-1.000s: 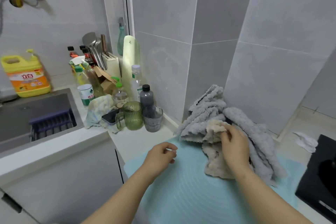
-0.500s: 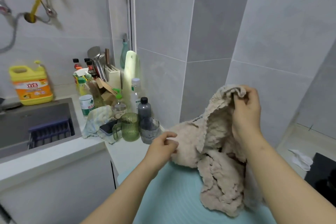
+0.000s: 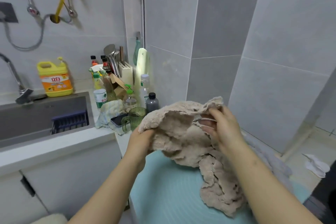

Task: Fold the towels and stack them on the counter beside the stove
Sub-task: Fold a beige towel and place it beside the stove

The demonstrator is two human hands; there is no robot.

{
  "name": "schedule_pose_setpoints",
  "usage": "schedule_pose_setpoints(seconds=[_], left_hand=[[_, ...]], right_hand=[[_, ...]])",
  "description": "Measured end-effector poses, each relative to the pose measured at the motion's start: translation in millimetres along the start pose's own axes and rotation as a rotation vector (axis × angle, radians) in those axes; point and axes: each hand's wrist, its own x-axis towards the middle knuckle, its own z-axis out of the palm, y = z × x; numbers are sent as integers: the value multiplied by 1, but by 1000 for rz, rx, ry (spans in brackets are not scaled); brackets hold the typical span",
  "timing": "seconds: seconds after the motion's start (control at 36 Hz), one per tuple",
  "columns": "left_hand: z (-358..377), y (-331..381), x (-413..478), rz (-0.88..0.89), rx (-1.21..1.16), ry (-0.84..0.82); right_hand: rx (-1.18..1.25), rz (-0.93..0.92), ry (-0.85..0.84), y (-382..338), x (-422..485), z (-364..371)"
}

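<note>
Holding the crumpled beige fluffy towel (image 3: 181, 132) above the pale-blue ribbed mat (image 3: 163, 196), I clutch its left edge in my left hand (image 3: 140, 140) and pinch its top-right edge in my right hand (image 3: 221, 127). That edge spans sideways between them, and the bulk sags below my right.

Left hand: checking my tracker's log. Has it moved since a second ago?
Yes. The left hand has risen off the teal mat, closer to the green cup, and now grips the beige towel.
</note>
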Motion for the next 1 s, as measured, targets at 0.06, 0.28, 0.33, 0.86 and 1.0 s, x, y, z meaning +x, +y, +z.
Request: schedule_pose_setpoints(seconds=[0.06, 0.28, 0.33, 0.86, 1.0], left_hand=[[-7, -6, -1, -42, -8, 48], [-13, -37, -4, -156, -58, 190], [-11, -40, -6, -167, -67, 203], [16, -49, -37, -62, 14, 319], [20, -61, -49, -68, 213, 287]], right_hand=[[-230, 70, -32, 27, -3, -6], [-1455, 286, -282, 117, -15, -54], [-1547, 267, -273, 131, -19, -68], [-617, -178, 270, 22, 48, -103], [-992, -67, -15, 52, 46, -105]])
